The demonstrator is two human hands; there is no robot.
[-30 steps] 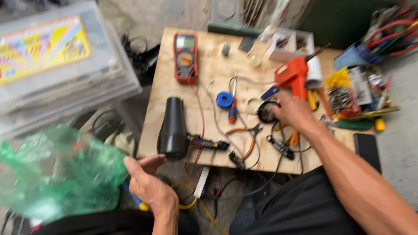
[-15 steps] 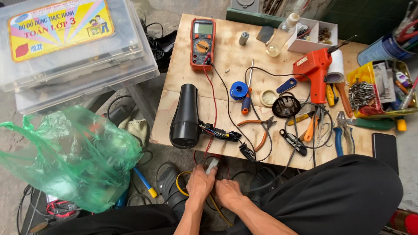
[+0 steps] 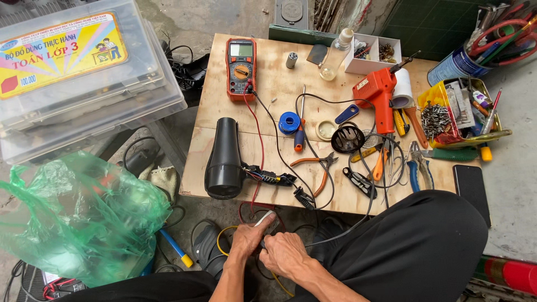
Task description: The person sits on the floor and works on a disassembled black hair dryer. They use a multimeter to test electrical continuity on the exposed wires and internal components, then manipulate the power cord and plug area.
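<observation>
Below the front edge of the wooden board [image 3: 279,84], my two hands meet over the floor. My left hand [image 3: 248,239] pinches a small white part [image 3: 266,218] at the end of a cable. Close against it, my right hand [image 3: 286,255] is closed around the grey cable [image 3: 341,235], which runs up onto the board. Just above my hands lies a black hair dryer barrel [image 3: 224,159] with its bare circuit and wires [image 3: 267,178] sticking out. Red and black leads run from it to an orange multimeter [image 3: 241,67].
On the board are an orange soldering gun [image 3: 377,98], a blue solder spool [image 3: 289,122], orange-handled pliers [image 3: 316,165], a black round grille [image 3: 347,140] and a yellow tray of screws [image 3: 447,120]. A green plastic bag [image 3: 78,218] and clear boxes [image 3: 78,84] sit at left.
A second ago my right hand was on the board by the grille and my left hand was open. Both came down below the edge and closed on the cable and its white end.
</observation>
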